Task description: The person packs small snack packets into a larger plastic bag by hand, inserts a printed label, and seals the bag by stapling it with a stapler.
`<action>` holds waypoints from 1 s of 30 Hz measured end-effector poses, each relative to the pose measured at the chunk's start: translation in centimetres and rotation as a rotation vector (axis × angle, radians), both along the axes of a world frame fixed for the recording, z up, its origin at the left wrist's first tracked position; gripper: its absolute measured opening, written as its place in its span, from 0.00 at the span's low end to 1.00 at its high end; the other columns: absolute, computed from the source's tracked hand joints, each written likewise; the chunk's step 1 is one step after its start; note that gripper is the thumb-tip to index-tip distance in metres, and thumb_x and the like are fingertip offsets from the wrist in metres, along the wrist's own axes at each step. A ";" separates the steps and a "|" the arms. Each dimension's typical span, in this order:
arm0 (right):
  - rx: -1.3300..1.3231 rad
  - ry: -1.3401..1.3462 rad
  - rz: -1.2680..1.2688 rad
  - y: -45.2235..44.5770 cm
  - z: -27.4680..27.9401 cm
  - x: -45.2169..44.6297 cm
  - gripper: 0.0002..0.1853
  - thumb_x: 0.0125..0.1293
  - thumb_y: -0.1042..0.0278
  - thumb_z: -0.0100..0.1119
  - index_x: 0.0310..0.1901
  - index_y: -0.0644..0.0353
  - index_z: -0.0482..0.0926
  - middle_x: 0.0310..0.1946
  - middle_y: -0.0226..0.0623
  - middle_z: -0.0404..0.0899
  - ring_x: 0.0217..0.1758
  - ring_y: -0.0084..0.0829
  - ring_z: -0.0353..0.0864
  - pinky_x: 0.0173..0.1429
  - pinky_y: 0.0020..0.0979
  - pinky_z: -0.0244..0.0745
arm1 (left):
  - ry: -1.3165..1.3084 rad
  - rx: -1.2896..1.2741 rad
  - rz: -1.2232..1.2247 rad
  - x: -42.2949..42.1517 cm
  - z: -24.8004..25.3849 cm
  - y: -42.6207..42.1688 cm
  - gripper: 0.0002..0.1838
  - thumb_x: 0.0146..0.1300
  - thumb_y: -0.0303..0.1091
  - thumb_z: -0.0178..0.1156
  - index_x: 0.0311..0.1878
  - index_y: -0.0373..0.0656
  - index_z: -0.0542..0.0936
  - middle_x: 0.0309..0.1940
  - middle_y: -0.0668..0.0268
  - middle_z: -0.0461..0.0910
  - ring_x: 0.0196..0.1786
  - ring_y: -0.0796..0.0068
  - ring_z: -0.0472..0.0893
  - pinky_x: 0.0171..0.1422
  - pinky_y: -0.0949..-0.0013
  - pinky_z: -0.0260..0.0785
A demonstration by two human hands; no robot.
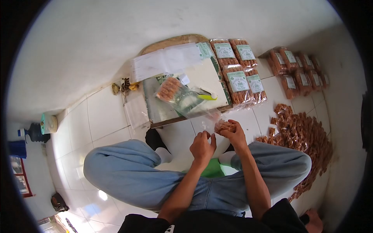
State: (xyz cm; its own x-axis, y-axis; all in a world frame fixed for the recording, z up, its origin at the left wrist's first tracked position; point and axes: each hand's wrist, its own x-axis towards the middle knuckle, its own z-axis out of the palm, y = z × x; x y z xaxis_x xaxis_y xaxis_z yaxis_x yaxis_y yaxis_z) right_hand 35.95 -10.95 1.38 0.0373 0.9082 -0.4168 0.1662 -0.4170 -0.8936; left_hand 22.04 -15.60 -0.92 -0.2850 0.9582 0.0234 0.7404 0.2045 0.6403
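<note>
Two bare hands: my right hand (236, 136) is gripping, with bent fingers, a small reddish-brown plastic packet (223, 128); my left hand (202, 148) is curling, its thumb and forefinger almost meeting, and I cannot tell if film is between them.

Small packet: it is sitting in front of me, just beside the near end of a long, soft, transparent plastic bag (190, 103); I cannot tell if it is touching.

Transparent bag: it is lying across the board, and a brown, ridged bundle (168, 90) is filling its far end.

Careful handling: in my judgement, this step is asking for a wide bag mouth, a light grip, and one straight direction, because hard pressing is risking broken pieces.

Low board: a rectangular board with pale top and brown wooden edge (171, 122) is carrying the bag and a tool with bright green handle (208, 97).

Right side: four flat brown packs with green-and-white labels (237, 82) are lying at the board's end; a loose heap of shiny brown packets (307, 136) is spreading over the floor.

Room: glossy white square tiles (105, 112) are meeting a plain white wall (112, 42); at far left, a big dark-blue plastic bottle (35, 133) is lying.
</note>
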 end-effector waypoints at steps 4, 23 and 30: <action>-0.190 0.479 -0.116 1.0 -1.7 0.2 0.27 0.58 0.70 0.66 0.58 0.69 0.71 0.44 0.40 0.81 0.47 0.29 0.80 0.54 0.29 0.74 | 0.018 0.043 0.001 0.2 0.0 -0.1 0.06 0.63 0.36 0.58 0.33 0.45 0.77 0.29 0.63 0.78 0.33 0.58 0.81 0.32 0.55 0.73; -0.461 1.164 0.214 7.6 -4.5 -7.4 0.29 0.73 0.61 0.55 0.70 0.64 0.59 0.63 0.43 0.70 0.63 0.36 0.73 0.70 0.36 0.70 | -0.067 0.112 0.002 0.6 -0.8 -0.9 0.08 0.64 0.36 0.56 0.40 0.44 0.80 0.34 0.61 0.78 0.36 0.58 0.81 0.34 0.55 0.74; 0.141 0.132 0.492 9.1 -7.1 -10.7 0.29 0.72 0.65 0.55 0.70 0.62 0.60 0.64 0.41 0.68 0.65 0.33 0.70 0.70 0.33 0.64 | -0.148 0.125 -0.030 1.4 0.5 -1.4 0.07 0.61 0.34 0.60 0.40 0.45 0.81 0.36 0.64 0.80 0.40 0.61 0.82 0.39 0.58 0.76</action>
State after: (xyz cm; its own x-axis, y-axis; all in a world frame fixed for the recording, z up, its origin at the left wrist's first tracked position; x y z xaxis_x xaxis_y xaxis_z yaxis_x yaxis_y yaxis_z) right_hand 25.29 -1.85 -5.74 -0.4518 0.8528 -0.2620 0.1945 -0.1924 -0.9618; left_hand 23.46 -16.97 -0.39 -0.2653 0.9587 0.1022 0.6406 0.0961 0.7619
